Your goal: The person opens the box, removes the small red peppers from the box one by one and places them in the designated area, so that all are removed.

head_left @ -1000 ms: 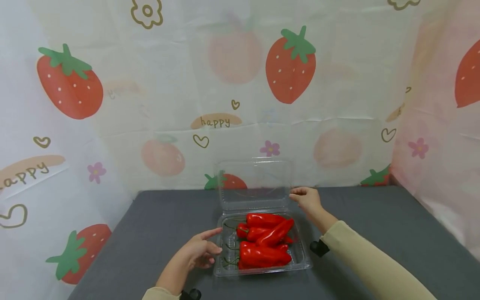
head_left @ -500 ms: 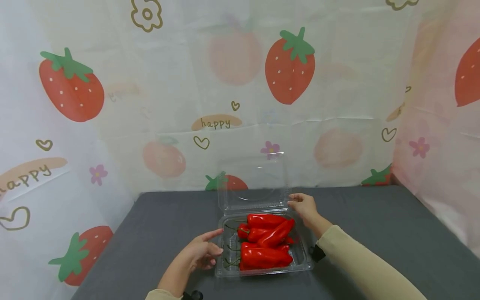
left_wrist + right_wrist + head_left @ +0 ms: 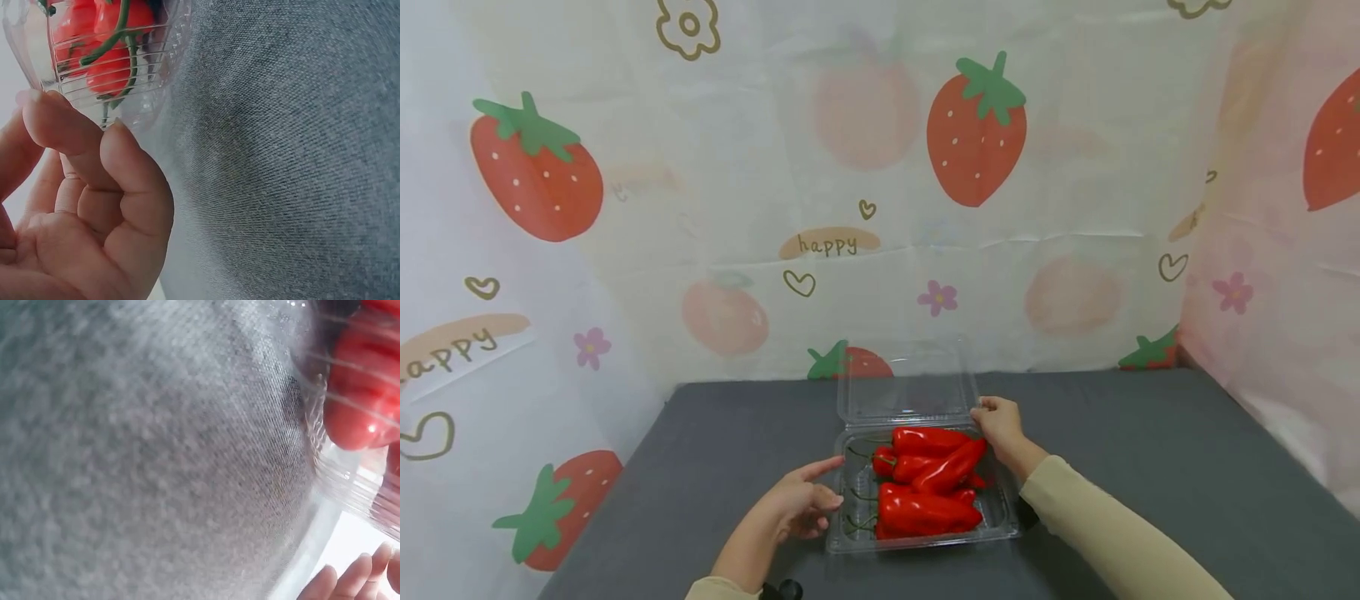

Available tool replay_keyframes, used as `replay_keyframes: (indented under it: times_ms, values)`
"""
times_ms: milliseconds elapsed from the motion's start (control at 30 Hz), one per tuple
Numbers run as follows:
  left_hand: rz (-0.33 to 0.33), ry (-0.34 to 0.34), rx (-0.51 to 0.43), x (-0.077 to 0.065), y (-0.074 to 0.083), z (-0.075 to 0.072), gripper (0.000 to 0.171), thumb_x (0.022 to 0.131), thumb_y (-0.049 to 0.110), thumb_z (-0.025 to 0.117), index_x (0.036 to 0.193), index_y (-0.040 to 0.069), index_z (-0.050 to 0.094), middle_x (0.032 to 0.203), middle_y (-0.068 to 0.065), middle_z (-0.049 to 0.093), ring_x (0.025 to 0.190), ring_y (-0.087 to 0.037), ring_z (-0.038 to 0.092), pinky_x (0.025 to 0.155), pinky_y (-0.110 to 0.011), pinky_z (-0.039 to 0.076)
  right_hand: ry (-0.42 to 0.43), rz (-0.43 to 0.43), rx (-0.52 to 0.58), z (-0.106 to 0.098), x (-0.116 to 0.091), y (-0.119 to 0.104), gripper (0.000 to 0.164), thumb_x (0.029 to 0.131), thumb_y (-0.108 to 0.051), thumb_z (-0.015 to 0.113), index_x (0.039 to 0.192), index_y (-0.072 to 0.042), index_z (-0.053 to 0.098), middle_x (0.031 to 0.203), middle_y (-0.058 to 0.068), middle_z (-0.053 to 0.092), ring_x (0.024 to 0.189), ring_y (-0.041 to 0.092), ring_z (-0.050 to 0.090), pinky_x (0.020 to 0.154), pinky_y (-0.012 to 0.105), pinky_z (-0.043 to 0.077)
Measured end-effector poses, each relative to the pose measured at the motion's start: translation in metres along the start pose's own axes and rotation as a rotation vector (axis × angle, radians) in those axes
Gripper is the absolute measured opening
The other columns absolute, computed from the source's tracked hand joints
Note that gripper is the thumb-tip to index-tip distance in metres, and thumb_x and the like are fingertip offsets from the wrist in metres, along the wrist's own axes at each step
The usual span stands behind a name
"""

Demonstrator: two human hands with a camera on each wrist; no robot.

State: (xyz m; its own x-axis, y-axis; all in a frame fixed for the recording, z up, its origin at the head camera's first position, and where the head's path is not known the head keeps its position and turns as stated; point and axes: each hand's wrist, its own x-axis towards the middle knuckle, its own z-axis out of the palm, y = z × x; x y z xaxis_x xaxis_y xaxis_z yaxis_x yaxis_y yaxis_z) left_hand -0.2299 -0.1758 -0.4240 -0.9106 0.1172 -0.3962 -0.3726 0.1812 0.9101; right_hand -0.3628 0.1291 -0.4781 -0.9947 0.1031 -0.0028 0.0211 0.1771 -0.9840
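Observation:
A clear plastic clamshell box [image 3: 925,546] stands on the grey table with its lid [image 3: 910,392] raised and leaning back. Several red peppers [image 3: 925,510] with green stems lie inside, most of their stems pointing left. My left hand [image 3: 797,504] is at the box's left side, index finger stretched to the rim and thumb near the wall. In the left wrist view, its fingertips [image 3: 44,115] are right at the ribbed plastic. My right hand [image 3: 1003,429] is at the back right corner, fingers slightly bent, tips overlapping the lid's lower edge by the hinge.
A grey cloth covers the table [image 3: 1120,467]. Behind it hangs a pale curtain [image 3: 1075,167] printed with strawberries, flowers and hearts, continuing along both sides. The raised lid stands close to this curtain.
The lid's top edge rose slightly, then dropped lower, tilting further back. My right hand has moved down along the lid's right edge toward the hinge corner. My left hand has stayed at the rim.

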Motion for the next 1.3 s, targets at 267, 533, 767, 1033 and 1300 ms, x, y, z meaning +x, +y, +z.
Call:
replay_keyframes:
  times_ms: [267, 533, 767, 1033, 1300]
  values:
    - [-0.003, -0.004, 0.022, -0.004, 0.001, -0.001, 0.064, 0.088, -0.003, 0.063, 0.147, 0.006, 0.040, 0.068, 0.002, 0.055, 0.047, -0.008, 0.048, 0.049, -0.024, 0.041, -0.020, 0.034, -0.089, 0.002, -0.034, -0.035, 0.047, 0.099, 0.000, 0.048, 0.142, 0.014, 0.036, 0.140, 0.034, 0.039, 0.122, 0.045, 0.046, 0.098, 0.050, 0.042]
    - [-0.015, -0.014, 0.042, -0.006, -0.001, -0.002, 0.065, 0.089, -0.001, 0.064, 0.149, 0.007, 0.039, 0.068, 0.001, 0.054, 0.046, -0.008, 0.048, 0.048, -0.024, 0.041, -0.031, 0.030, -0.144, 0.003, -0.038, -0.036, 0.041, 0.099, -0.001, 0.047, 0.137, 0.013, 0.044, 0.133, 0.034, 0.045, 0.117, 0.044, 0.049, 0.095, 0.051, 0.043]
    - [-0.012, -0.023, 0.043, -0.009, -0.002, -0.002, 0.066, 0.089, -0.001, 0.064, 0.149, 0.007, 0.039, 0.067, 0.001, 0.053, 0.046, -0.008, 0.049, 0.049, -0.025, 0.042, -0.013, 0.094, -0.041, 0.002, -0.037, -0.032, 0.044, 0.097, 0.001, 0.047, 0.137, 0.017, 0.040, 0.133, 0.037, 0.043, 0.113, 0.042, 0.051, 0.094, 0.044, 0.045]
    - [-0.034, -0.036, 0.040, -0.007, -0.001, -0.004, 0.065, 0.089, 0.000, 0.064, 0.149, 0.008, 0.039, 0.068, 0.001, 0.055, 0.049, -0.008, 0.050, 0.050, -0.025, 0.044, -0.097, 0.158, -0.042, -0.007, -0.038, -0.031, 0.050, 0.099, -0.011, 0.053, 0.142, 0.010, 0.039, 0.117, 0.027, 0.060, 0.104, 0.036, 0.059, 0.068, 0.033, 0.047]
    - [-0.016, -0.038, 0.040, -0.010, 0.000, -0.004, 0.067, 0.087, -0.002, 0.064, 0.149, 0.007, 0.039, 0.070, 0.002, 0.058, 0.053, -0.009, 0.052, 0.055, -0.029, 0.044, -0.192, 0.195, 0.018, -0.017, -0.030, -0.028, 0.053, 0.098, -0.020, 0.059, 0.140, 0.008, 0.044, 0.105, 0.017, 0.069, 0.091, 0.026, 0.063, 0.068, 0.033, 0.049]
